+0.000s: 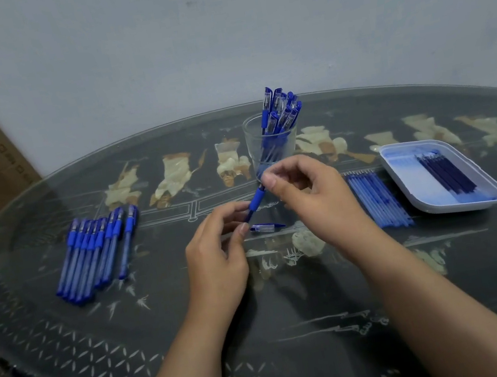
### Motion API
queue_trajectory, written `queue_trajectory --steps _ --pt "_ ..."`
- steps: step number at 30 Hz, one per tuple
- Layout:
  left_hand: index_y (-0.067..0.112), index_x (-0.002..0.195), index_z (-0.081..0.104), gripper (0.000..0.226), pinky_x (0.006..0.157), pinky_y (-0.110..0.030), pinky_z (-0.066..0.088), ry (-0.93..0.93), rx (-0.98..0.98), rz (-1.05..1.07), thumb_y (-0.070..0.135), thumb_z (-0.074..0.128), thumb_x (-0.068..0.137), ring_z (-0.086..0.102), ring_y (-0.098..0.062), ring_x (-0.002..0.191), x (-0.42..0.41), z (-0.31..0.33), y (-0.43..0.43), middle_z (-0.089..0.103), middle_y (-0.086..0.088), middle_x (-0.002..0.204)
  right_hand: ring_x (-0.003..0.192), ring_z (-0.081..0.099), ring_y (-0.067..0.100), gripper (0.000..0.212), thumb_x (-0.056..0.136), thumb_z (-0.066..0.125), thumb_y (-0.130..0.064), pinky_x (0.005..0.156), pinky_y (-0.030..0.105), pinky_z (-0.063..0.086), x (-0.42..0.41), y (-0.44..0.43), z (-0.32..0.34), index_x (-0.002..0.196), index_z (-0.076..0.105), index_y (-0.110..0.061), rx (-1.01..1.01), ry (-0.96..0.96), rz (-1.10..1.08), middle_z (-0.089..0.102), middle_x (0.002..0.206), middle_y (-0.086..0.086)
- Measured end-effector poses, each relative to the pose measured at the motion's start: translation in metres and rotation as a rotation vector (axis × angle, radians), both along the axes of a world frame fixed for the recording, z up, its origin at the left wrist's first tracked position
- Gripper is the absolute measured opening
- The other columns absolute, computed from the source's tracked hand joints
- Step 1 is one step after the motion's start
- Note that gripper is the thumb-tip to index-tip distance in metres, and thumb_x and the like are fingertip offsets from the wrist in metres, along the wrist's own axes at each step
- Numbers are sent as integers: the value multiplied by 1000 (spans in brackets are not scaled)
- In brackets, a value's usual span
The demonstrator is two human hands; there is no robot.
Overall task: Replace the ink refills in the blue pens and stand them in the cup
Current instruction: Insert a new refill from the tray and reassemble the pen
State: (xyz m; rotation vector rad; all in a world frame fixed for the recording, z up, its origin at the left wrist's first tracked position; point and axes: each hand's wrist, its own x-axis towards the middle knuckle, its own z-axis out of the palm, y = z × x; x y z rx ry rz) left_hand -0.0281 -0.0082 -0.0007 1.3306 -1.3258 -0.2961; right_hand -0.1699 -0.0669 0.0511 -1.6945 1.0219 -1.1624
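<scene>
Head view: pen pinched between left hand, right hand.

Clear glass cup (glossy tabletop)

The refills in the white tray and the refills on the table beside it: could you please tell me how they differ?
The tray refills look dark navy; the table refills look pale, translucent blue. The tray refills are the smaller bunch, lying inside the white tray; the table refills form a wider row directly on the glass table. Both are slim sticks lying side by side.
</scene>
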Motion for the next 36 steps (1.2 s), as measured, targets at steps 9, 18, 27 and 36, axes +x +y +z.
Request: queue_trajectory --steps 9,18,27,36 --pt "32 113 64 49 80 -10 48 59 8 24 -9 60 87 67 -8 91 2 -2 -1 68 6 99 102 56 17 40 86 69 -13 90 26 42 8 -17 -48 125 62 -20 -142 661 7 65 103 -1" --pt "32 122 64 57 81 -8 47 0 -14 -35 -12 60 86 65 -7 92 1 -1 2 67 7 99 77 65 14 25 89 64 -2 71 18 55 -7 -9 0 102 70 -22 255 -223 -35 69 85 2" --pt "24 122 66 52 84 -10 48 -43 -35 -63 -13 61 85 65 -7 94 0 -1 3 66 5 103 89 73 23 24 80 76 -6 86 41 58 -7 7 28 101 69 -15 125 -369 -20 75 90 8" --pt "27 119 66 49 75 -10 49 40 -16 -63 -10 61 86 67 -10 88 1 -2 2 68 3 99 77 69 6 26 82 76 -10 76 21 53 4 12 18 101 66 -24 -65 -70 -23 73 74 -4"
